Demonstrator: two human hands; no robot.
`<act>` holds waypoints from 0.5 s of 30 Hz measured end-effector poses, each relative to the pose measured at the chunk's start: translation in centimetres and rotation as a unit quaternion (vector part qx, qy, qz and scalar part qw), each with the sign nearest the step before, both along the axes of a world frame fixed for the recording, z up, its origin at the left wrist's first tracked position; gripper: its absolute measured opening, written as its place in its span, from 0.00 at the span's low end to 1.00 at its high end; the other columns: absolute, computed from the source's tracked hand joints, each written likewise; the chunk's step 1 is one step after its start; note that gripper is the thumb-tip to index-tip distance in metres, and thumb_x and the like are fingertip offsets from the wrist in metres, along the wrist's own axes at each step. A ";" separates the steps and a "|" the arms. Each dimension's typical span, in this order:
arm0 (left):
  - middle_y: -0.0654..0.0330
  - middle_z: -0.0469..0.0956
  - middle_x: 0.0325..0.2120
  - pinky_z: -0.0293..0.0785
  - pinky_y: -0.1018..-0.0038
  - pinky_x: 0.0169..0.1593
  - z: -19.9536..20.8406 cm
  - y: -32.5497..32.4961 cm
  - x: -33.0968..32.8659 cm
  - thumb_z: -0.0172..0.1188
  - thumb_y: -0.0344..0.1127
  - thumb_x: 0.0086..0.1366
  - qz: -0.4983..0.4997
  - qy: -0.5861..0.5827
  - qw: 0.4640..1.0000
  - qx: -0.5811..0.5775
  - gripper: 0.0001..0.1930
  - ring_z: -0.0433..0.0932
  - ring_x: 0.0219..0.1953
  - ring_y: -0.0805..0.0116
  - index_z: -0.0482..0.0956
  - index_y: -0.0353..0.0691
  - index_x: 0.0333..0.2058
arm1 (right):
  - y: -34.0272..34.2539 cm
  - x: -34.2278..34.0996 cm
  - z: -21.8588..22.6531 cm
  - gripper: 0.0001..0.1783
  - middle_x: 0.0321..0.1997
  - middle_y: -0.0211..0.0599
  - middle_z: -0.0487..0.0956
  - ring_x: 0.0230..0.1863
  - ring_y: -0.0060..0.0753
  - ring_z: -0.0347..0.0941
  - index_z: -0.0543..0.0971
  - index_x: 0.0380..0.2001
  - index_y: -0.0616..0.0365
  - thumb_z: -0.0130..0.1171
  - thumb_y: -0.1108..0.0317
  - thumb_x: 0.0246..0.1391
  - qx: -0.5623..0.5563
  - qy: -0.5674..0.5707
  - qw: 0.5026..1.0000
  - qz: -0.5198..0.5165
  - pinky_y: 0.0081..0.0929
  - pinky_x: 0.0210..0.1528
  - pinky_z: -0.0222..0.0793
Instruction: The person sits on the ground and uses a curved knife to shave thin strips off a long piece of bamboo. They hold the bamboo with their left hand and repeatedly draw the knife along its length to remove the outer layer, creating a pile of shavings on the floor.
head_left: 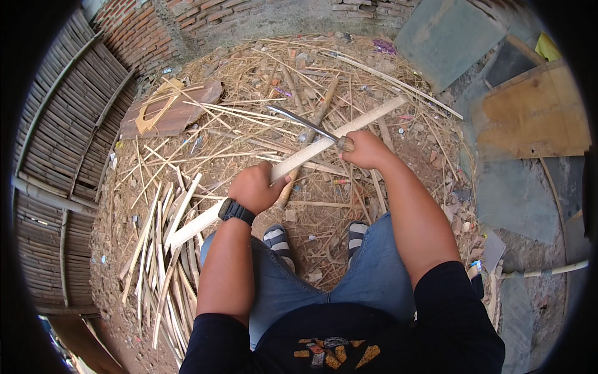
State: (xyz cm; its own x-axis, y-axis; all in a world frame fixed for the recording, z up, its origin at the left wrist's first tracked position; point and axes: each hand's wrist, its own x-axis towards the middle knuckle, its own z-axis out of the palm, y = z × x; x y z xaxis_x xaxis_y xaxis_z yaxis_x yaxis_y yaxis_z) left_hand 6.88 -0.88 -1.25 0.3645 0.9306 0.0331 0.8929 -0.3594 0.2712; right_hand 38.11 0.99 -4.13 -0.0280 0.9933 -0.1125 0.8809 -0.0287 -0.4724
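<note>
A long pale bamboo strip (374, 115) runs slantwise in front of me, from beside my left knee up to the far right. My left hand (256, 189) is closed round it below its middle, with a black watch on that wrist. In my right hand (366, 150) is the wooden handle of a machete (303, 120). Its long, narrow blade points to the far left and crosses over the strip. Whether the blade's edge touches the strip, I cannot tell.
Split bamboo strips (163, 274) lie heaped at my left. Shavings and sticks litter the ground, with a brown board (171, 111) at the far left. A bamboo wall (59, 124) stands left, bricks (205, 19) behind, and grey sheets (448, 40) lean at the right.
</note>
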 end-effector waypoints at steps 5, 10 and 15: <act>0.44 0.83 0.25 0.79 0.51 0.38 -0.1 0.0 -0.1 0.67 0.61 0.64 0.008 -0.017 1.000 0.005 0.27 0.84 0.32 0.42 0.80 0.37 0.33 | 0.3 0.6 -0.3 0.34 0.53 0.60 0.83 0.56 0.56 0.81 0.80 0.57 0.65 0.74 0.56 0.49 0.017 0.046 0.999 0.009 0.44 0.59 0.75; 0.46 0.82 0.23 0.79 0.52 0.37 0.0 -0.1 0.0 0.68 0.59 0.63 0.008 -0.056 0.998 0.020 0.26 0.84 0.30 0.43 0.80 0.37 0.32 | -0.5 1.3 0.9 0.38 0.56 0.60 0.83 0.57 0.55 0.81 0.78 0.61 0.64 0.74 0.58 0.48 0.061 0.112 0.992 0.016 0.40 0.60 0.74; 0.46 0.82 0.24 0.80 0.53 0.37 0.5 -0.2 0.2 0.69 0.59 0.63 0.010 -0.064 0.998 0.012 0.25 0.84 0.30 0.43 0.81 0.37 0.33 | -1.1 1.6 1.6 0.38 0.55 0.59 0.83 0.56 0.52 0.81 0.78 0.62 0.63 0.75 0.59 0.48 0.051 0.127 0.991 -0.003 0.39 0.59 0.74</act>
State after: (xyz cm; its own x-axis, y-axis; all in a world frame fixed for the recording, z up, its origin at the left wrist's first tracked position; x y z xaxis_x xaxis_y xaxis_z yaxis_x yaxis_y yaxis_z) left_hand 7.08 -1.09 -0.70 0.3362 0.9363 0.1016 0.8587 -0.3491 0.3752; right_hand 39.72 -0.11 -2.48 -0.0370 0.9993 -0.0011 0.7338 0.0264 -0.6789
